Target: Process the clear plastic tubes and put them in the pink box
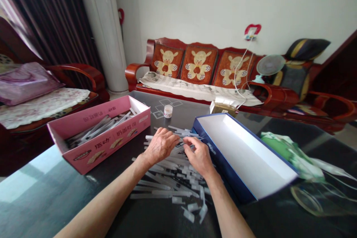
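My left hand [163, 144] and my right hand [198, 155] almost meet over a heap of loose pen parts on the dark table. Both are closed, thumb and fingertips pinched together. Whatever small piece sits between the fingertips is too small and partly covered to name. Below and around the hands lie many translucent pen barrels [156, 194], several short frosted caps [188, 215] and some dark bits. To the left, a pink cardboard box [117, 135] holds a pile of pens [97, 128]. On the right, a blue box [242, 152] with a white inside stands open.
A small white patterned cup [168, 111] stands behind the heap. A brown box [223, 108] is beyond the blue one. At the right lie a green and white packet [292, 156] and a clear plastic container [320, 199]. Past the table is a wooden sofa [195, 91].
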A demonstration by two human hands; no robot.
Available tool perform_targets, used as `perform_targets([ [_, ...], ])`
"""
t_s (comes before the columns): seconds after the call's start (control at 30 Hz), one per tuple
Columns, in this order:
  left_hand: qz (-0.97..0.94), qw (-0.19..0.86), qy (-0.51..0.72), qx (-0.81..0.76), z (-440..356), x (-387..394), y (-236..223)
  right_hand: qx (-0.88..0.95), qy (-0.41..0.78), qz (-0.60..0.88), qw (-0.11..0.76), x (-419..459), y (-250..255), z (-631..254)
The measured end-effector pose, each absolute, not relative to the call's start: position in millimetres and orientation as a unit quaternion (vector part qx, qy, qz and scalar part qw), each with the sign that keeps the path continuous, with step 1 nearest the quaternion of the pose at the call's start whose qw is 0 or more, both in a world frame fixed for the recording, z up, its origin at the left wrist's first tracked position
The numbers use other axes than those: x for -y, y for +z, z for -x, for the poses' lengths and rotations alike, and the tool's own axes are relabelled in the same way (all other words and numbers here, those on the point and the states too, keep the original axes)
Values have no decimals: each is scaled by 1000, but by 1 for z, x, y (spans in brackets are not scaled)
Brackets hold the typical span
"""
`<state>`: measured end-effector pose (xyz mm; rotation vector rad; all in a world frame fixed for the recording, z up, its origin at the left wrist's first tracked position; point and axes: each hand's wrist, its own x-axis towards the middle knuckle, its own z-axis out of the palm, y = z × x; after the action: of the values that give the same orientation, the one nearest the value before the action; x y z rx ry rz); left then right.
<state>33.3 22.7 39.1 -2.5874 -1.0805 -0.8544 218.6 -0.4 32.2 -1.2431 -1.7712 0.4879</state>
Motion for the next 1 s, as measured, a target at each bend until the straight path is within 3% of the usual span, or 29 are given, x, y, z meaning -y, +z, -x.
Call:
perform_targets([
  [0.37, 884, 75, -302, 350, -40, -22, 36, 595, 393, 492, 500, 0, 30, -214],
  [0.5, 859, 107, -326, 381, -31, -24, 35, 556, 411, 504, 517, -4, 33, -226],
  [0.6, 824, 135, -343, 429, -23, -27, 35, 555, 352, 524, 542, -7, 34, -234],
  [0.67, 817, 151, -341, 440, -22, -27, 36, 609, 251, 528, 536, -6, 35, -234],
  [0.8, 837, 156, -325, 412, -27, -24, 37, 749, 16, 484, 452, 2, 41, -221],
  [0.9, 855, 151, -313, 386, -30, -22, 38, 790, -34, 479, 382, 5, 43, -216],
  [1.0, 862, 150, -305, 376, -27, -24, 39, 780, -38, 500, 374, 1, 39, -224],
])
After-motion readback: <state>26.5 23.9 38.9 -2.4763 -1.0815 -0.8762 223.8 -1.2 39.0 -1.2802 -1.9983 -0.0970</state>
